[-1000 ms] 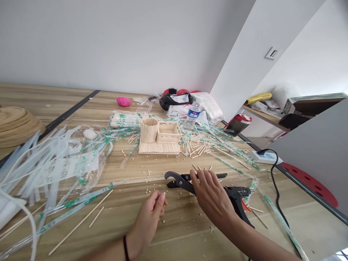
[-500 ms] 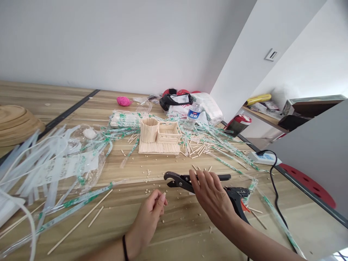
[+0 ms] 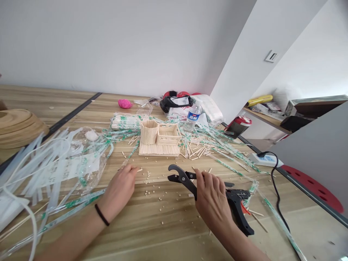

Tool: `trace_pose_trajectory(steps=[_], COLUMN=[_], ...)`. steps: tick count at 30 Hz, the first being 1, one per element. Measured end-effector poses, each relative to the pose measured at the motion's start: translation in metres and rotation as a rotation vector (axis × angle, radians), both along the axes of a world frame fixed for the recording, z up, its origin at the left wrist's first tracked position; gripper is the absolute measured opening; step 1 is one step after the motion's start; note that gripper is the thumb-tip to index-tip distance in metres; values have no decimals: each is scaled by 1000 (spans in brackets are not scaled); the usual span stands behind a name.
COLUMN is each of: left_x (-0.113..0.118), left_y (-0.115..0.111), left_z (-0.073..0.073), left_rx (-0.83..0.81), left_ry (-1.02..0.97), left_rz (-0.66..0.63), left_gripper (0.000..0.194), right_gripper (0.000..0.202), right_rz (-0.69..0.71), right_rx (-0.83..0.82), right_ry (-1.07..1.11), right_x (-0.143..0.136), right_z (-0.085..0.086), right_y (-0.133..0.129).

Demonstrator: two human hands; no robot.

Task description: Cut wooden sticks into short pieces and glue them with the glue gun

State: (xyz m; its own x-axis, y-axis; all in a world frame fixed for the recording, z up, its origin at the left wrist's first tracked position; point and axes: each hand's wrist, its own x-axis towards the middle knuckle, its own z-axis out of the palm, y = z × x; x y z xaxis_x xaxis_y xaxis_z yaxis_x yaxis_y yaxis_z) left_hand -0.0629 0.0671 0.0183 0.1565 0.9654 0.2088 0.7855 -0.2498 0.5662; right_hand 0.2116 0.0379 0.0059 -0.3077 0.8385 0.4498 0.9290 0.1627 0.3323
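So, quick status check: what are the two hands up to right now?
Right hand gripping black cutters, blades open. Left hand flat on table, fingertips at a short stick. Loose bits scattered between them.

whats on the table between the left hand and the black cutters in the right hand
In the head view, only bare wood strewn with tiny pale wood bits lies between the left hand and the black cutters that the right hand holds.

Left hand point(image 3: 119, 190) reaches forward, palm down; right hand point(image 3: 213, 199) curled, gripping.
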Motion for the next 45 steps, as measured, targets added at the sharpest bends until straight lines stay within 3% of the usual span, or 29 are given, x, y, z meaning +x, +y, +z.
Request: trace_pose_trajectory(steps=[3, 6, 15, 29, 32, 35, 40, 45], left_x=[-8, 0, 37, 36, 33, 30, 30, 31], left_y=[6, 1, -28, -25, -25, -26, -25, -23], left_z=[-8, -11, -13, -20, -16, -8, 6, 18], left_rx=[111, 231, 533, 530, 541, 555, 434, -22], left_ry=[120, 183, 170, 164, 163, 141, -104, -505], left_rz=[58, 53, -285, -210, -216, -203, -142, -86], left_gripper=[32, 30, 32, 27, 24, 23, 20, 13], right_gripper=[49, 52, 55, 59, 60, 60, 57, 66], right_rz=[23, 54, 145, 214, 201, 67, -180, -143], right_rx=[-36, -39, 2, -2, -66, -239, -379, -554], right_ry=[43, 72, 89, 45, 87, 172, 221, 221], right_x=[-10, -18, -29, -38, -36, -21, 35, 83], right_z=[-5, -9, -14, -10, -8, -2, 13, 19], right_y=[0, 0, -5, -10, -8, 7, 53, 100])
